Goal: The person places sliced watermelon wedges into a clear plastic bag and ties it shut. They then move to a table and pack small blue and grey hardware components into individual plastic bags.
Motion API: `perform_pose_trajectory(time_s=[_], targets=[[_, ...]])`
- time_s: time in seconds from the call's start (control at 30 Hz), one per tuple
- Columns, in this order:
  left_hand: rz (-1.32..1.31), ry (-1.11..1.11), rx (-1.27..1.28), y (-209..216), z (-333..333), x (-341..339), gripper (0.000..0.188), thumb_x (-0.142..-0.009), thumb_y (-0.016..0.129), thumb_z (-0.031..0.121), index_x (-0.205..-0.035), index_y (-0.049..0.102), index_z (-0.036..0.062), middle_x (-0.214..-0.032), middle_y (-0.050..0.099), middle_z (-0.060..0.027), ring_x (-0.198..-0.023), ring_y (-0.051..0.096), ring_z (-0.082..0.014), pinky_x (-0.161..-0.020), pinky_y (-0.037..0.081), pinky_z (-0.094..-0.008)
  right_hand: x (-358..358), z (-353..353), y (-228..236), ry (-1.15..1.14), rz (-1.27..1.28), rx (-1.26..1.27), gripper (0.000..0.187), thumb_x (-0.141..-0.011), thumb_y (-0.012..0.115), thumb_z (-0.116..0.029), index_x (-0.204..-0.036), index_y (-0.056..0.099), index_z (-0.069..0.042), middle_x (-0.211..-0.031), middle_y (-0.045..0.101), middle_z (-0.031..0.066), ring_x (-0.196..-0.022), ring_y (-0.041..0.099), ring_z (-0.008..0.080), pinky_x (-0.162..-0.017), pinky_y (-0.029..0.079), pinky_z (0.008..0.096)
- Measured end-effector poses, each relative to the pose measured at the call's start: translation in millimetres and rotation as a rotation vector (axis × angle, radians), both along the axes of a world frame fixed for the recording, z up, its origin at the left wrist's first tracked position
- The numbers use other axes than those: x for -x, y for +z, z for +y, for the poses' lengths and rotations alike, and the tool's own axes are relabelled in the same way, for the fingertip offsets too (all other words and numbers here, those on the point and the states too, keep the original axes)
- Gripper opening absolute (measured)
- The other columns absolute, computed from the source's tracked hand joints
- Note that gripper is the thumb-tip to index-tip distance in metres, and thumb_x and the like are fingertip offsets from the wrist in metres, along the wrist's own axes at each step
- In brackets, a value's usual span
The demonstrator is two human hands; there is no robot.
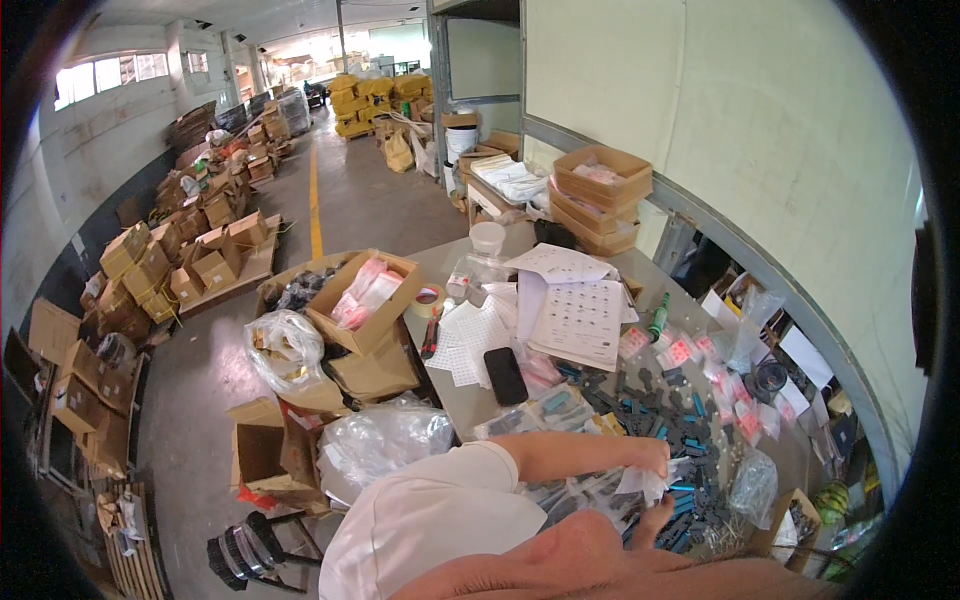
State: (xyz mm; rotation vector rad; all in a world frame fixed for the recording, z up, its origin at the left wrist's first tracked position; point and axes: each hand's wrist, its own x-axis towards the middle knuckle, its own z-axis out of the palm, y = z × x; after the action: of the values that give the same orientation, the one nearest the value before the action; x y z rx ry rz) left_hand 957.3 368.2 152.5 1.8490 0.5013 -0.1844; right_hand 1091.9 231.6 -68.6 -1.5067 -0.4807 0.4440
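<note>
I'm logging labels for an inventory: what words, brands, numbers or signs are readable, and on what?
None can be read.
Printed sheet: rows of marks, too small.
Pink-and-white packets: any print too small.
Cardboard boxes on the left: any markings too blurred.

You can read no words here: beyond your left hand (650,457), the desk's (455,405) printed sheets (577,325) carry marks too small.

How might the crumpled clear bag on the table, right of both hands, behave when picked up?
The clear bag would probably flop, since its thin film is wrinkled. It looks light for its size, being see-through. Its shiny surface could feel slippery.
</note>
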Motion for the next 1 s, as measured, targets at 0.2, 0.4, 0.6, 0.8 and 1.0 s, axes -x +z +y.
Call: perform_pose_trajectory(time_s=[0.2,0.4,0.6,0.8,1.0], targets=[[-0.199,0.053,0.054,-9,-12,-13,0.047,-0.064,0.055,0.003,-0.111,0.053,0.0070,-0.098,0.058,-0.0140,-0.084,0.057,-0.0254,-0.070,0.044,-0.0383,51,41,52,0.292,-0.967,0.221,0.015,-0.079,0.054,-0.010,-0.090,0.052,0.000,-0.069,0.053,0.0095,-0.059,0.047,0.0222,-0.056,0.042,0.0342],[-0.426,-0.205,-0.136,0,-1,0,0.039,-0.062,0.048,-0.005,-0.095,0.067,0.0070,-0.098,0.062,-0.0139,-0.094,0.057,-0.0254,-0.078,0.044,-0.0334,48,61,52,0.414,-1.059,0.291,0.018,-0.076,0.056,-0.007,-0.092,0.054,0.001,-0.070,0.054,0.0088,-0.061,0.049,0.0200,-0.058,0.042,0.0322],[-0.660,-0.103,-0.431,-6,43,36,0.027,-0.069,0.044,0.003,-0.085,0.066,0.0024,-0.087,0.065,-0.0112,-0.083,0.061,-0.0256,-0.074,0.046,-0.0353,46,53,62,0.507,-0.849,0.239,0.022,-0.073,0.059,-0.004,-0.094,0.055,0.002,-0.072,0.056,0.0082,-0.064,0.052,0.0178,-0.060,0.043,0.0302],[-0.381,0.063,-0.541,-26,55,61,0.025,-0.069,0.044,0.004,-0.085,0.064,0.0048,-0.088,0.063,-0.0135,-0.083,0.059,-0.0310,-0.073,0.045,-0.0388,49,40,102,0.542,-0.543,0.362,0.025,-0.072,0.062,-0.013,-0.091,0.055,0.001,-0.091,0.057,0.0181,-0.081,0.055,0.0326,-0.072,0.045,0.0394],[-0.546,0.076,-0.379,-41,33,68,0.031,-0.068,0.047,0.003,-0.094,0.063,0.0077,-0.096,0.061,-0.0137,-0.091,0.057,-0.0287,-0.081,0.043,-0.0373,70,50,87,0.589,-1.113,0.388,0.047,-0.063,0.072,-0.021,-0.104,0.056,-0.004,-0.104,0.055,0.0189,-0.096,0.049,0.0391,-0.077,0.042,0.0424]])
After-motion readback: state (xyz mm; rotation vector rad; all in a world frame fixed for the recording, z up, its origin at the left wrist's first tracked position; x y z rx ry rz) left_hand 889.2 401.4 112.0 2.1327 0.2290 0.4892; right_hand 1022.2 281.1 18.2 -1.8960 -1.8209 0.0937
